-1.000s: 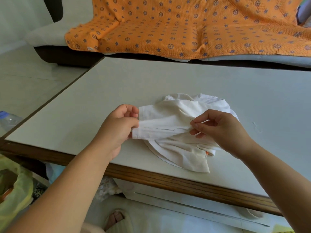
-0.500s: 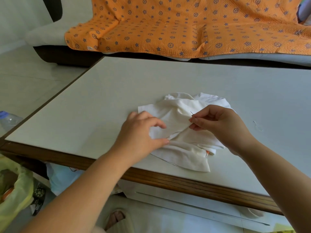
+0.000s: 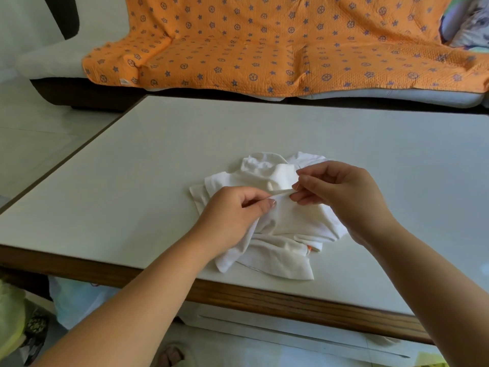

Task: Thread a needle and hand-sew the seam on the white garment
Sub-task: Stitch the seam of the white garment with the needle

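A crumpled white garment [image 3: 285,234] lies on the pale table [image 3: 132,181] near its front edge. My left hand [image 3: 232,215] pinches a raised fold of the garment between thumb and forefinger. My right hand [image 3: 341,192] sits just to the right of that fold, its fingertips pinched together at the cloth. A thin needle seems to be between those fingertips, but it is too small to make out clearly. No thread shows.
The table has a dark wooden front edge [image 3: 264,298]. Behind it stands a sofa under an orange patterned blanket [image 3: 264,43]. A yellow-green bag [image 3: 10,321] and a pale plastic bag [image 3: 79,300] lie on the floor at the lower left.
My left hand let go of the garment's left edge, moved right and now pinches a fold in the middle. My right hand stayed at the cloth, lifting slightly.
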A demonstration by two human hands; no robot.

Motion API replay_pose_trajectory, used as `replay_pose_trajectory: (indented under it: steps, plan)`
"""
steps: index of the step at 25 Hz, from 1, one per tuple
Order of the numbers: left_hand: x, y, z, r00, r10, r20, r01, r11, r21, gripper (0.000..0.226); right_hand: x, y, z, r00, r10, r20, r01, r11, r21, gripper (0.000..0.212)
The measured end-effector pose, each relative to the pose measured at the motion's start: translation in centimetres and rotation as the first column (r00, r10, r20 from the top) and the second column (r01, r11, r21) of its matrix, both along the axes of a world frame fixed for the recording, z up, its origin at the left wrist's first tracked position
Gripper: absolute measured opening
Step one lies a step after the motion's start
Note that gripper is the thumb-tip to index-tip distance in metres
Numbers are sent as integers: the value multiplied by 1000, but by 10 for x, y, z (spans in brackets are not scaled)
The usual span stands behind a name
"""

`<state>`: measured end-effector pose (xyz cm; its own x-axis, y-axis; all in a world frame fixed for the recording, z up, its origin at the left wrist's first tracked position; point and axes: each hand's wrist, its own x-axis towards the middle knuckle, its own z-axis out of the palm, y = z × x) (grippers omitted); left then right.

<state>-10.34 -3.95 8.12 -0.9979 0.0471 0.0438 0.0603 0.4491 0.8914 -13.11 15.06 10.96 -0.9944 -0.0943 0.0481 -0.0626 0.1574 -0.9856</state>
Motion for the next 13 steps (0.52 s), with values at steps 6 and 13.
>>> replay_pose_trajectory:
  steps: [6,13]
  plan:
    - [-17,10,8,984,-110,137,61,945,322,18,11,16,15,983,10,-184,45,955,292,27]
    - [-31,34,14,973,-176,152,92,892,443,24,14,24,8,974,2,-228,72,947,314,13]
